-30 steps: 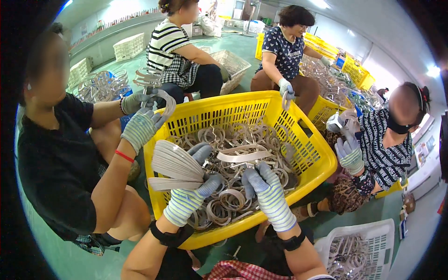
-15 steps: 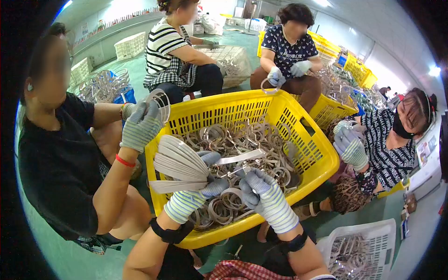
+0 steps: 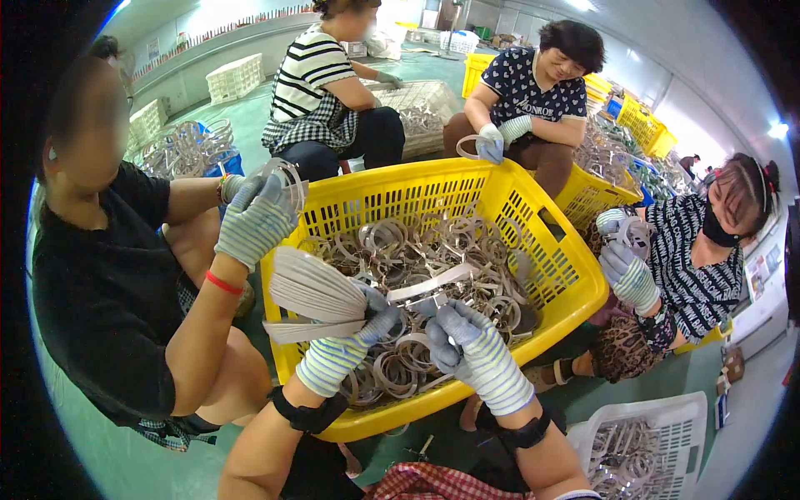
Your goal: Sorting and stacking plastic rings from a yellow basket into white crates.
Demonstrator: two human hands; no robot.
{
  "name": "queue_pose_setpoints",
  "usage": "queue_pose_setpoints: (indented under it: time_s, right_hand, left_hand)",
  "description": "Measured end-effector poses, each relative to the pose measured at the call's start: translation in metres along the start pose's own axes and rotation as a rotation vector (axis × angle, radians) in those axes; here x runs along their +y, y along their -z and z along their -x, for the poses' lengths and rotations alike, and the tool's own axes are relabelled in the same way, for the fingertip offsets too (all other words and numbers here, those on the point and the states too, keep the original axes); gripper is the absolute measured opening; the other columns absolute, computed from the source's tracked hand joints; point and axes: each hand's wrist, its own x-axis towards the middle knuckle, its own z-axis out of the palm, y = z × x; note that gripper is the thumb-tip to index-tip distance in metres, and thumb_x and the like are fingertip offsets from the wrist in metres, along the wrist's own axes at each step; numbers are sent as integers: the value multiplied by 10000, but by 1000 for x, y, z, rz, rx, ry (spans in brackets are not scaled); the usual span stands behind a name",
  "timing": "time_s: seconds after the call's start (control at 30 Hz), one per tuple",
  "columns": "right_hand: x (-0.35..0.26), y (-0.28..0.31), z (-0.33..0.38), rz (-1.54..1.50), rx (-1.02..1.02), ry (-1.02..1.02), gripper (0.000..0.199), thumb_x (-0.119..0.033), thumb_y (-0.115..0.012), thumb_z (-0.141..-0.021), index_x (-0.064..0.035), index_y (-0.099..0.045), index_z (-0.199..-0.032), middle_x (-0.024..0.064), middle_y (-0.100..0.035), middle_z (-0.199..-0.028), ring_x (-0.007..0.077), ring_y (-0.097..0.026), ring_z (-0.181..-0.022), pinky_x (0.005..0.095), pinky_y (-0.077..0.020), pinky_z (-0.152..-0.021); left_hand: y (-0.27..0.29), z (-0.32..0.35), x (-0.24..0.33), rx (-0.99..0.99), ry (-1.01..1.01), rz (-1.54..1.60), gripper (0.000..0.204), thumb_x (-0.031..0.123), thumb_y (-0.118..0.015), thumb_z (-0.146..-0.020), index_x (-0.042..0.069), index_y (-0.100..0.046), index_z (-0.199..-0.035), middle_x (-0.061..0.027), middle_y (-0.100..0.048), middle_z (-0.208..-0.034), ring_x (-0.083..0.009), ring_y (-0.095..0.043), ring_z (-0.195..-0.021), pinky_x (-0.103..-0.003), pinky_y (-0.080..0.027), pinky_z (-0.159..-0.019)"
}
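Observation:
My left hand (image 3: 367,321), in a striped grey-tipped glove, is closed around a thick bundle of flat pale-grey bands (image 3: 308,287), which stick out to the left in curved layers. A single band (image 3: 429,283) juts to the right beyond its fingers. My right hand (image 3: 462,337), gloved alike, pinches a small shiny metal buckle (image 3: 437,301) close to the left fingertips. Whether that buckle belongs to a band in the bundle, I cannot tell. Both hands are above a yellow slotted crate (image 3: 433,412) holding many coiled grey bands (image 3: 396,371) with metal ends.
Around the crate sit co-workers; a gloved hand (image 3: 258,217) at left holds looped bands, another (image 3: 492,143) at the far side holds one loop. More gloved hands (image 3: 629,271) work at right. A white crate (image 3: 696,442) of bands stands at lower right.
The fanned bands in my left hand have drawn closer together. My right hand has barely moved, and the metal buckle now shows at its fingertips. The far co-worker's hands have shifted slightly.

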Motion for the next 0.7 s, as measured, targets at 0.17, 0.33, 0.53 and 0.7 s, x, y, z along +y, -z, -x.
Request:
queue_pose_setpoints:
  time_s: [0.17, 0.33, 0.53, 0.7]
  right_hand:
    - [6, 12, -9, 137, 35, 162, 232, -280, -600, -898, -71, -586, -1000, -28, -520, -690, 58, -431, -503, 208, -339, -451]
    - [13, 30, -14, 270, 13, 348, 288, -276, -565, -914, -52, -565, -1096, 0, -580, -813, 91, -565, -714, 194, -433, -596]
    - [20, 32, -15, 610, 2, 366, 422, -354, -590, -898, -63, -540, -1200, 54, -593, -1033, 163, -555, -945, 306, -448, -840]
    - [17, 25, -8, 734, 9, 334, 461, -348, -599, -893, -70, -516, -1251, 76, -601, -1112, 162, -564, -1002, 323, -439, -904]
  left_hand:
    - [1, 1, 14, -75, 212, 184, 211, 123, -740, -762, 50, -584, -883, -15, -565, -791, -131, -552, -758, -271, -470, -683]
    - [9, 8, 25, -392, 314, 235, 170, 133, -691, -808, 42, -615, -930, -28, -590, -789, -146, -547, -703, -304, -460, -656]
    - [-6, 19, 20, -645, 161, 428, 208, 163, -603, -878, 31, -600, -1038, -54, -588, -795, -164, -546, -722, -309, -445, -663]
    - [-13, 25, 20, -548, 34, 436, 242, 161, -592, -883, 30, -592, -1086, -46, -606, -829, -155, -556, -753, -294, -451, -699]
